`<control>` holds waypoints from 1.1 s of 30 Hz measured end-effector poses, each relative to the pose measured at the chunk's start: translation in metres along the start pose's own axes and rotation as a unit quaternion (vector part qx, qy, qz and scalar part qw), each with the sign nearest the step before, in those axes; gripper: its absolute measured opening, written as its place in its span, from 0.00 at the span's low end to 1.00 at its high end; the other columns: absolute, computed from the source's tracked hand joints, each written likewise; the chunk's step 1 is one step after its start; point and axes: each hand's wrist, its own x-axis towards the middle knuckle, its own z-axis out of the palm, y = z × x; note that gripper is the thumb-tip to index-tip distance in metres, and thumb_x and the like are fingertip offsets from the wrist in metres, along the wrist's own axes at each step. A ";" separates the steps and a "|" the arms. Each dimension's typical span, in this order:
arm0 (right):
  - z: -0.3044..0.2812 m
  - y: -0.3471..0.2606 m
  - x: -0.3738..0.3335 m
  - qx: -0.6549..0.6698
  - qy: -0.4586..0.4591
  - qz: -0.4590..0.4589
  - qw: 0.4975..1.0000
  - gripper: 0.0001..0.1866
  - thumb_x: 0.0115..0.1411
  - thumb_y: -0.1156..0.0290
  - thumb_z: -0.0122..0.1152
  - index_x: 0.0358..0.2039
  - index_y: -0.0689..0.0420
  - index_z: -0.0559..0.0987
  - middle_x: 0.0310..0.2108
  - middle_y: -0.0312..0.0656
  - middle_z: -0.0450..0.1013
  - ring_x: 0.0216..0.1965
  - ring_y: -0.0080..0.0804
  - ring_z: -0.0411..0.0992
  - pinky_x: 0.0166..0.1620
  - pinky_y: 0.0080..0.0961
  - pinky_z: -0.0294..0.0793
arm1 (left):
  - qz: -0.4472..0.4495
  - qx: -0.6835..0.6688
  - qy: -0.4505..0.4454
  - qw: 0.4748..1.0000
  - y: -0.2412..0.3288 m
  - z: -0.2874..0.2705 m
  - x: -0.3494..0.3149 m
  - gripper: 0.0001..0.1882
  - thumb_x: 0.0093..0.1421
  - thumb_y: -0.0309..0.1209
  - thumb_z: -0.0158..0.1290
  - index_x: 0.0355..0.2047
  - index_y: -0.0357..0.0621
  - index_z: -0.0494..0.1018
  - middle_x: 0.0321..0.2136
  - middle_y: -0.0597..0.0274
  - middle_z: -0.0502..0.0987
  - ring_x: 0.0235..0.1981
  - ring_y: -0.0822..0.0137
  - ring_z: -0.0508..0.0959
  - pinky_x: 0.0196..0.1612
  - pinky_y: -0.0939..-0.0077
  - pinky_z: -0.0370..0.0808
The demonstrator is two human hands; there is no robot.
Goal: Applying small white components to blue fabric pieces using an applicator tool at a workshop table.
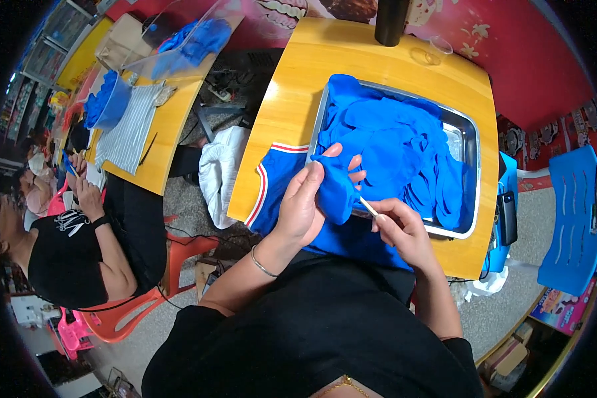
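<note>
My left hand (297, 205) is closed around a small blue fabric piece (338, 196), cupped near the tray's front left corner. Between the fingertips of my right hand (404, 235) is a thin pale stick-like tool (369, 208), whose far end meets the edge of that piece; its tip is hidden. Just beyond my hands, a metal tray (471, 199) holds a heap of rounded, flat blue fabric pieces (388, 142). A blue cloth with red and white striped trim (272, 189) lies under my left wrist and along the table's front edge.
A dark cylindrical bottle (391, 23) and a clear glass (439, 46) stand at the back of the yellow table (292, 93). At left, a person (73, 255) works beside another table with a blue-filled bowl (113, 106). A blue chair (569, 219) stands at right.
</note>
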 end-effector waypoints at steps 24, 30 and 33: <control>0.012 -0.018 0.003 -0.087 0.048 -0.027 0.995 0.12 0.57 0.81 0.54 0.42 0.62 0.77 0.28 0.38 0.73 0.24 0.21 0.66 0.26 0.19 0.65 | -0.037 0.086 -0.030 0.995 0.004 -0.011 0.005 0.19 0.64 0.32 0.47 0.54 0.38 0.63 0.47 0.46 0.72 0.46 0.56 0.76 0.49 0.61 0.74; 0.006 -0.016 0.004 -0.355 0.141 -0.234 0.894 0.12 0.55 0.80 0.57 0.41 0.58 0.78 0.27 0.41 0.72 0.25 0.30 0.69 0.27 0.23 0.67 | 0.015 0.054 0.003 0.998 0.006 -0.007 0.008 0.19 0.64 0.32 0.46 0.53 0.38 0.62 0.49 0.46 0.71 0.47 0.55 0.75 0.49 0.61 0.74; 0.012 -0.029 -0.004 -0.434 0.168 -0.202 0.862 0.12 0.54 0.78 0.59 0.39 0.55 0.79 0.27 0.43 0.72 0.27 0.39 0.73 0.29 0.27 0.71 | 0.018 0.056 0.023 0.998 0.006 -0.009 0.008 0.19 0.65 0.33 0.45 0.54 0.38 0.62 0.50 0.47 0.70 0.48 0.55 0.74 0.50 0.61 0.73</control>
